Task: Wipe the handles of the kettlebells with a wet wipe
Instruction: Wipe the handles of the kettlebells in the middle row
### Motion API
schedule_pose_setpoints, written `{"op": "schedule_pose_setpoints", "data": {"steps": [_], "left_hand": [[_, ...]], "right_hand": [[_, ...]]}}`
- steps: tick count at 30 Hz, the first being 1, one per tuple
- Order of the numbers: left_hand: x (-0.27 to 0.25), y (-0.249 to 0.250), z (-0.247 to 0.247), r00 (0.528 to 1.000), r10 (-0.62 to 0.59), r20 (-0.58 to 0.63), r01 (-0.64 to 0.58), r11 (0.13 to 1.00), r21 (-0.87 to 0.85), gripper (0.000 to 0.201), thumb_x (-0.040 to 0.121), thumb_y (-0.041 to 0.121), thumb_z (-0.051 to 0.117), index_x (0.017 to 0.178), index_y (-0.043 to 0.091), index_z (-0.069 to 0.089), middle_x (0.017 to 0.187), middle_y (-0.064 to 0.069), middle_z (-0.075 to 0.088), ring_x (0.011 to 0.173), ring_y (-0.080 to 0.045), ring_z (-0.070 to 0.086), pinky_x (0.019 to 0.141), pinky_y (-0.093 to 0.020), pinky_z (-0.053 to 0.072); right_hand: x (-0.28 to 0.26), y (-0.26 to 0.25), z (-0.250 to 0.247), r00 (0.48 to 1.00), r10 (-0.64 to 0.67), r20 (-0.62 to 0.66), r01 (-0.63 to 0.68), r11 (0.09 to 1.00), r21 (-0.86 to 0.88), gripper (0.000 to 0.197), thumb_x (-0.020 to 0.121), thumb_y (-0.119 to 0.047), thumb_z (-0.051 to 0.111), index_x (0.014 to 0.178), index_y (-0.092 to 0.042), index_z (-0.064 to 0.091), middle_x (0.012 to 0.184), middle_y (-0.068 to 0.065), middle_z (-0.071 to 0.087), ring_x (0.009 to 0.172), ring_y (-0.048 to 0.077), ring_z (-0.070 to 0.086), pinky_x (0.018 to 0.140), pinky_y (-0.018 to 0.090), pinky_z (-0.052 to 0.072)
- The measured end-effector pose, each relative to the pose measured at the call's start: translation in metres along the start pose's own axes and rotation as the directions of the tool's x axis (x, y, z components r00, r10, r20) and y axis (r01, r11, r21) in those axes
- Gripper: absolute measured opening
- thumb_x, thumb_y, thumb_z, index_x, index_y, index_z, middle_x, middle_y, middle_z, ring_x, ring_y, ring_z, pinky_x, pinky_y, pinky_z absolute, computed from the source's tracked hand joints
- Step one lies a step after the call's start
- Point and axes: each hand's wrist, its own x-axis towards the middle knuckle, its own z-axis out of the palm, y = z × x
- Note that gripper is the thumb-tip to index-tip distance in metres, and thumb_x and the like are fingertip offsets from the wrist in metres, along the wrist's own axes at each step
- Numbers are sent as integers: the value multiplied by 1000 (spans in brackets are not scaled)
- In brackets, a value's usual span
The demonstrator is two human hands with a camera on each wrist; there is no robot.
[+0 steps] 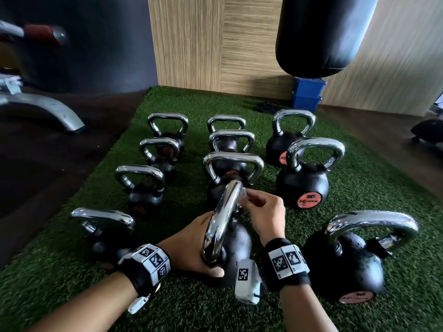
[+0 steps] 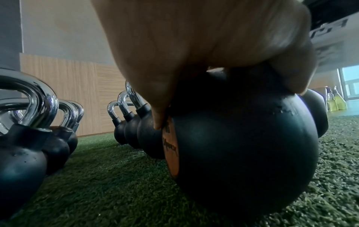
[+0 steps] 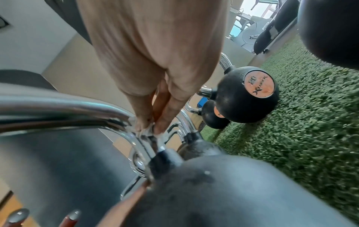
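- Green artificial turf [image 1: 359, 192] is covered with chrome-handled kettlebells.
- One kettlebell [image 1: 236, 245] is steadied at the handle's near end, gripped by the left hand [image 1: 191, 245].
- A wet wipe [image 1: 243, 196] is pinched against the handle's far end by the right hand [image 1: 266, 214] fingertips [image 3: 161, 127].

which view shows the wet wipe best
The right wrist view: the wet wipe shows close up as a crumpled white wad, pinched by the right hand against the chrome handle. The head view shows only a pale, blurred scrap at the fingertips. The left wrist view does not show it.
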Motion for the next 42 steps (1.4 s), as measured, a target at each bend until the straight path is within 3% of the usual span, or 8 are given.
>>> {"op": "schedule_pose_setpoints", "data": {"steps": [7, 13, 18, 23, 26, 31, 37, 42], "left_hand": [[0, -6, 3, 999, -35, 3, 35, 999, 36, 116, 60, 46, 96, 135, 67, 9, 154, 10, 31, 149, -12, 30, 126, -28, 24], [1, -13, 3, 987, -151, 54, 150, 988, 32, 115, 62, 39, 98, 132, 58, 9, 138, 33, 25, 135, 1, 34, 98, 12, 15], [0, -5, 3, 975, -203, 85, 202, 979, 17, 130, 65, 40, 97, 156, 32, 5, 159, 9, 27, 148, -8, 31, 123, -18, 24], [-1, -10, 6, 985, -163, 50, 161, 986, 33, 126, 62, 47, 94, 127, 74, -11, 147, 25, 27, 139, 5, 30, 111, 4, 14], [-3, -14, 7, 981, -185, 54, 187, 981, -45, 133, 61, 48, 96, 154, 46, 0, 158, 21, 24, 148, 4, 26, 126, -23, 22], [-3, -16, 7, 982, -179, 61, 187, 966, -180, 128, 63, 38, 99, 159, 32, 15, 155, 24, 36, 144, 7, 35, 120, -18, 32], [-3, -14, 8, 980, -194, 52, 200, 964, -175, 120, 62, 33, 100, 153, 32, 21, 144, 23, 45, 135, 11, 43, 117, -19, 36], [-2, -10, 8, 984, -174, 41, 176, 984, -42, 115, 63, 38, 98, 136, 51, 10, 135, 33, 33, 125, 26, 37, 97, 11, 22]], "right_hand": [[0, -12, -4, 1000, -21, 5, 21, 1000, 15, 33, 73, -18, 89, 105, -22, 80, 94, -8, 79, 85, 3, 74, 86, 35, 61], [-20, -34, -17, 955, -297, 16, 296, 955, 25, 32, 77, -8, 84, 103, -25, 79, 88, -15, 75, 79, 1, 71, 73, 22, 59], [-40, -54, -34, 898, -408, 167, 417, 909, -21, 24, 76, -13, 85, 98, -22, 82, 89, -12, 74, 82, 5, 70, 74, 19, 55], [-34, -67, -41, 924, -295, 243, 298, 954, 27, 27, 71, -11, 88, 94, -25, 81, 84, -8, 73, 77, 4, 68, 75, 21, 55], [-43, -65, -43, 917, -285, 281, 275, 959, 75, 25, 69, -14, 90, 88, -28, 82, 81, -9, 74, 74, 5, 69, 72, 18, 54], [-66, -59, -46, 869, -204, 450, 153, 977, 149, 26, 62, -30, 93, 83, -27, 79, 84, -3, 79, 79, 18, 76, 78, 43, 62], [-84, -49, -41, 880, -175, 441, 109, 979, 172, 26, 62, -31, 92, 79, -22, 75, 83, 2, 78, 77, 22, 76, 75, 51, 62], [-98, -34, -38, 875, -141, 464, 128, 990, 61, 26, 60, -34, 92, 74, -23, 74, 79, -2, 76, 71, 18, 73, 71, 49, 60]]}}
